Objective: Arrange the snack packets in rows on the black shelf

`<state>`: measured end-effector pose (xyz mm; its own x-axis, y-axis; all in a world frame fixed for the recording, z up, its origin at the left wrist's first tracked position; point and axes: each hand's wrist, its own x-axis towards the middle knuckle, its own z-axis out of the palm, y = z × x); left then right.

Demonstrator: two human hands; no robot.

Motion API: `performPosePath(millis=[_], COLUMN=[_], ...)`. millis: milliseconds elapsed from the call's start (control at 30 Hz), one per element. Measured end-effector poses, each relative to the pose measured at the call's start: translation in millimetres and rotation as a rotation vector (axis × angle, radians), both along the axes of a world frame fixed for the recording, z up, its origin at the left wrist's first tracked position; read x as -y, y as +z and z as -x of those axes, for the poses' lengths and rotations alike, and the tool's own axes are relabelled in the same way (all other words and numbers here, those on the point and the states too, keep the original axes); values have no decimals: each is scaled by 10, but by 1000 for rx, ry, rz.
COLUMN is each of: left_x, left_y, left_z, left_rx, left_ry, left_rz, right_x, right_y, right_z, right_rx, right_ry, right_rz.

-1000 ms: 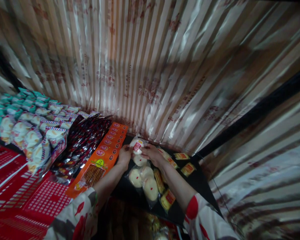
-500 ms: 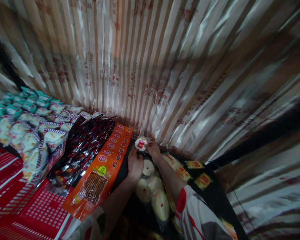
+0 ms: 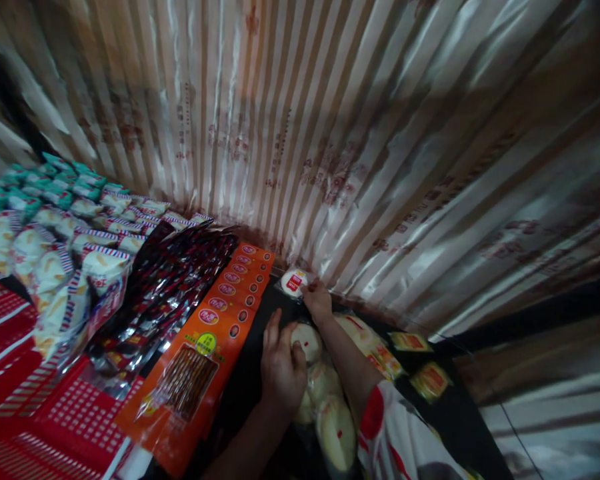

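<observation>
A small round white item in a clear wrapper with a red label (image 3: pixel 293 283) lies against the striped sheeting at the back of the black surface. My right hand (image 3: pixel 319 301) has its fingers closed on the wrapper's right edge. My left hand (image 3: pixel 283 367) is nearer to me, fingers apart and thumb beside a bag of pale round buns with red dots (image 3: pixel 336 433). Whether it touches the bag is hard to tell. My right forearm partly covers the buns. To their right is another clear pack of pale, flat rounds (image 3: pixel 356 331).
Orange snack strips (image 3: pixel 230 300) lie left of my hands, beside dark shiny packets (image 3: pixel 175 287). Farther left are white snack bags (image 3: pixel 103 267), green packets (image 3: pixel 55 190) and red baskets (image 3: pixel 75 420). Small yellow packets (image 3: pixel 430 381) lie right. Striped sheeting (image 3: pixel 260 133) rises behind.
My left hand has drawn back from the small round packet toward me, its fingers spreading beside the buns. My right hand stays at the packet. The view has shifted slightly.
</observation>
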<state>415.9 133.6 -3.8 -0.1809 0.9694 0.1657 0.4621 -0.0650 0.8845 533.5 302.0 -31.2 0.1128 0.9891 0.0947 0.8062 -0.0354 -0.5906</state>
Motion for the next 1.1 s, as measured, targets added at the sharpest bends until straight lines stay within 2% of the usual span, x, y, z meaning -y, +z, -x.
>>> performPosePath(millis=[100,133,200,233,333,400,533,733,867,1100], left_x=[13,23,39,42,20,-13,-72,-91,-110,-156], left_y=[-21,-44,-104,-135,-207,-229,-233,-225,-222,-254], left_z=[35,31,5,-13,-51,-48,-12,-24,-15,20], left_rx=[-14,-10,37,81,237,301,347,451,523,578], left_ry=[-2,-2,24,47,120,166,224,313,341,367], left_rz=[-27,-31,-19,0,77,127,178,125,109,113], right_x=[115,164,260,302,381,389,330,244,219,245], right_y=[137,178,233,243,218,184,131,10,28,219], right_z=[100,141,237,296,506,645,813,851,877,942], right_rx=[21,31,21,-21,-280,-447,-554,-630,-541,22], right_ry=[-243,-261,-214,-144,117,187,165,130,155,236], right_rz=[-54,-106,-201,-204,-13,119,184,168,156,88])
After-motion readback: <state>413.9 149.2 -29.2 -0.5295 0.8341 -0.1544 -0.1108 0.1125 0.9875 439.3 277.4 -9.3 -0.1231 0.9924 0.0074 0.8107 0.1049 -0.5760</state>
